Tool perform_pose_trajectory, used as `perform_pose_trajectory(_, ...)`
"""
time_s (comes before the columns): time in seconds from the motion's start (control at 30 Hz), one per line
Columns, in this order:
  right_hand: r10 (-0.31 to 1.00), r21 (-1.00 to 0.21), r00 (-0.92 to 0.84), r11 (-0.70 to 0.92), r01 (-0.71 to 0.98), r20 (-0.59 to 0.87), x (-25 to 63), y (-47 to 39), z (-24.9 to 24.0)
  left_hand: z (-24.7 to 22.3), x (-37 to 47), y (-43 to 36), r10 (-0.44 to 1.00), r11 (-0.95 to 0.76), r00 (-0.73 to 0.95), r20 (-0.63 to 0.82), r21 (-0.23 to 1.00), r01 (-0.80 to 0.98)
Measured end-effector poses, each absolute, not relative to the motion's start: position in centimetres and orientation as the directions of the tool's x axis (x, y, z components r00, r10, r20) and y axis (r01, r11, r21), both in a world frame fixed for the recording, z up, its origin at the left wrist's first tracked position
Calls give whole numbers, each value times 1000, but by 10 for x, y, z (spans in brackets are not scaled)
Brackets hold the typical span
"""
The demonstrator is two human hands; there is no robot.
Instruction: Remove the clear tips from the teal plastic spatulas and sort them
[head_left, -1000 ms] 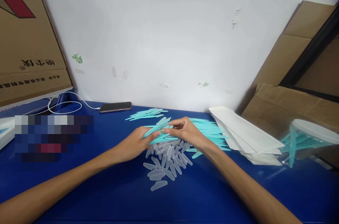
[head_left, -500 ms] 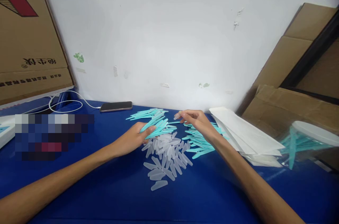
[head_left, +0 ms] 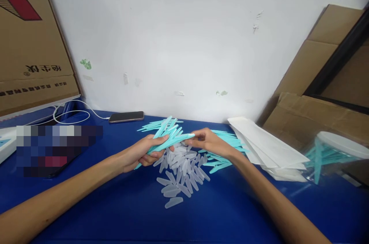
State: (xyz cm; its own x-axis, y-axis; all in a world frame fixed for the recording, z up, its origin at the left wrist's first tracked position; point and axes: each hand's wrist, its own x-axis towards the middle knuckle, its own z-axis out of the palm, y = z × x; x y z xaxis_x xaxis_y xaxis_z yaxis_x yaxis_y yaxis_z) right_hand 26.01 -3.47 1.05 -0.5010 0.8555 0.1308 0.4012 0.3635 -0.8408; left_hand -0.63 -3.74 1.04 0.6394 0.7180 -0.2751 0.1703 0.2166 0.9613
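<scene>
A bundle of turquoise sticks (head_left: pixel 170 136) is held in my left hand (head_left: pixel 148 151), its fingers wrapped round them. My right hand (head_left: pixel 206 142) pinches at the tip of one turquoise stick that points right from the bundle; a small clear cap seems to be on that tip. Below both hands lies a heap of translucent caps (head_left: pixel 184 163). More turquoise sticks (head_left: pixel 220 159) lie under and beside my right hand, and another group (head_left: pixel 150 125) lies behind my left hand.
A phone (head_left: pixel 126 117) with a white cable lies at the back left. White paper sleeves (head_left: pixel 268 148) and a clear tub of turquoise sticks (head_left: pixel 328 155) are on the right. Cardboard boxes (head_left: pixel 34 44) stand at both sides of the blue table (head_left: pixel 115 213).
My left hand has turned and shifted slightly left and down with the sticks. My right hand has moved down and now meets the end of a stick from the bundle.
</scene>
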Motion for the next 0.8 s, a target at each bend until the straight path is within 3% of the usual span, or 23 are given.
perform_pose_trajectory(0.13, 906, -860, -319, 383, 336, 279, 262, -40, 24, 14, -5, -44, 593, 209, 722, -355, 935, 288)
perform_pose_trajectory(0.33, 826, -843, -462, 473, 256, 323, 237, -56, 27, 12, -5, -49, 503, 181, 750, -431, 900, 396)
perform_pose_trajectory(0.6, 867, -829, -368, 457, 322, 335, 237, -49, 21, 5, -3, -47, 545, 28, 774, -321, 930, 366)
perform_pose_trajectory(0.8, 903, -831, -46, 411, 376, 426, 278, -32, 34, 4, -9, -42, 588, 25, 733, -343, 913, 407)
